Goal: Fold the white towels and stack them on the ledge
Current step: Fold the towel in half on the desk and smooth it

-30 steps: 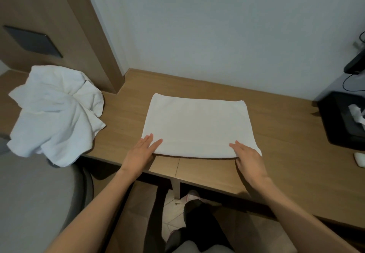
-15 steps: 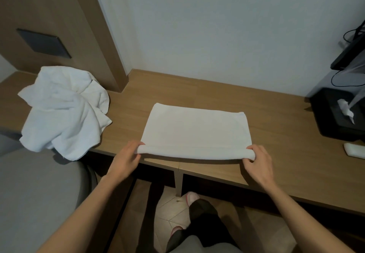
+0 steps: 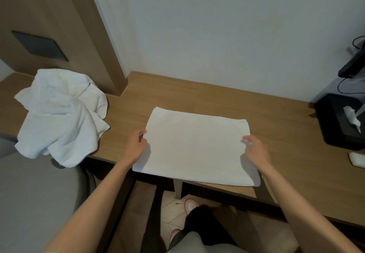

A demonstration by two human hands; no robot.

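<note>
Folded towel [image 3: 197, 150] is what we see first from the head camera: a white rectangle at the middle of the wooden ledge [image 3: 286, 134], its near edge reaching the ledge's front lip. We see the left hand [image 3: 136, 148] with fingers curled, pinching the cloth's left edge, and the right hand [image 3: 256, 151], likewise curled, pinching the right edge. Both grips sit about halfway along the short sides. We cannot tell whether the near part is lifted off the wood or lies flat. The folded towel has its long axis running left to right along the ledge, parallel to the wall behind it. The cloth looks soft and matte, with a smooth upper face and slightly rounded corners. The ledge is flat, warm brown board with fine grain running along its length. At the ledge's left end we find a crumpled pile of white towels [image 3: 59, 118], creased and lumpy, hanging past the front lip. At the ledge's right end stands a black tissue box [image 3: 335, 126] with a white tissue poking out.
</note>
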